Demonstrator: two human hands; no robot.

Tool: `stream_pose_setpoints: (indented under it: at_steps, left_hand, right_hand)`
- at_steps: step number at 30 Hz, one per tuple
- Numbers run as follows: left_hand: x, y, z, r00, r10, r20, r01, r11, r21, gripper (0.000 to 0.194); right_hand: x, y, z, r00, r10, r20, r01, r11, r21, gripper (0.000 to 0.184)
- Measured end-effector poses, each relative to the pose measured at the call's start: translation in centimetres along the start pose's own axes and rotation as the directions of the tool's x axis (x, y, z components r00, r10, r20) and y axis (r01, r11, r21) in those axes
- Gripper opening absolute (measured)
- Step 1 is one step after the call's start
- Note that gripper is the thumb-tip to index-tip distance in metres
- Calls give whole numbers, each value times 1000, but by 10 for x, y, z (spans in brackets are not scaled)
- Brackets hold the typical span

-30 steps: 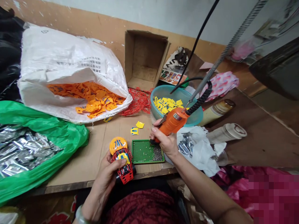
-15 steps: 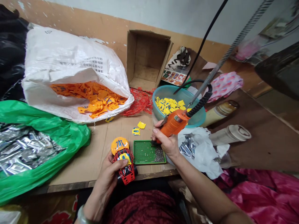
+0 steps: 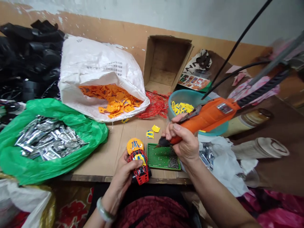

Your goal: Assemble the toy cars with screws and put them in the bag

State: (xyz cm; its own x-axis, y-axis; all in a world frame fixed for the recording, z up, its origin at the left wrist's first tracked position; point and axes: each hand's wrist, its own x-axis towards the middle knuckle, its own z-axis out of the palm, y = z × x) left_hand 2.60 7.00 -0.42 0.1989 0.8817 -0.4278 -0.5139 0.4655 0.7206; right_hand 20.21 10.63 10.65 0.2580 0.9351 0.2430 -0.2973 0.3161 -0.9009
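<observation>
My left hand (image 3: pixel 127 167) is closed round a toy car (image 3: pixel 142 176) with a red frame, black wheels and an orange front hood. A thumb presses on the yellow and blue roof piece (image 3: pixel 139 158) at the car's middle. My right hand (image 3: pixel 185 139) grips an orange electric screwdriver (image 3: pixel 209 115), tilted with its black nose toward the car. Below that nose lies a green perforated tray (image 3: pixel 158 158), small metal screws (image 3: pixel 173 163) heaped in its right corner. Whether a screw sits on the bit is too small to tell.
A white sack (image 3: pixel 99 60) of orange parts lies behind, beside red plastic netting-like pieces (image 3: pixel 155 104). Silver pieces fill a green bag (image 3: pixel 95 134) at left. A teal bowl (image 3: pixel 174 95) of yellow parts, a white bag (image 3: pixel 220 164) and bottles stand at right. Loose yellow pieces (image 3: pixel 150 134) lie on cardboard.
My right hand has lifted the screwdriver off the screws and tilted it, its nose now pointing left toward the car. The car stays in my left hand. The view has turned left.
</observation>
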Motion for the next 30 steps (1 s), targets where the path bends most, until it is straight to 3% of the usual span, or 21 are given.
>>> stream_pose_setpoints:
  at_steps: [4, 7, 30]
  left_hand:
    - [0, 0, 3, 1000, 4, -3, -4, 1000, -15, 56]
    - [0, 1, 5, 1000, 18, -5, -18, 999, -32, 54]
    - [2, 3, 8, 999, 23, -45, -25, 999, -48, 54]
  right_hand:
    - [-5, 2, 30, 991, 68, 115, -75, 995, 61, 24]
    - [-11, 12, 38, 976, 75, 203, -100, 988, 115, 21]
    - [-23, 29, 31, 947, 54, 317, -71, 997, 44, 17]
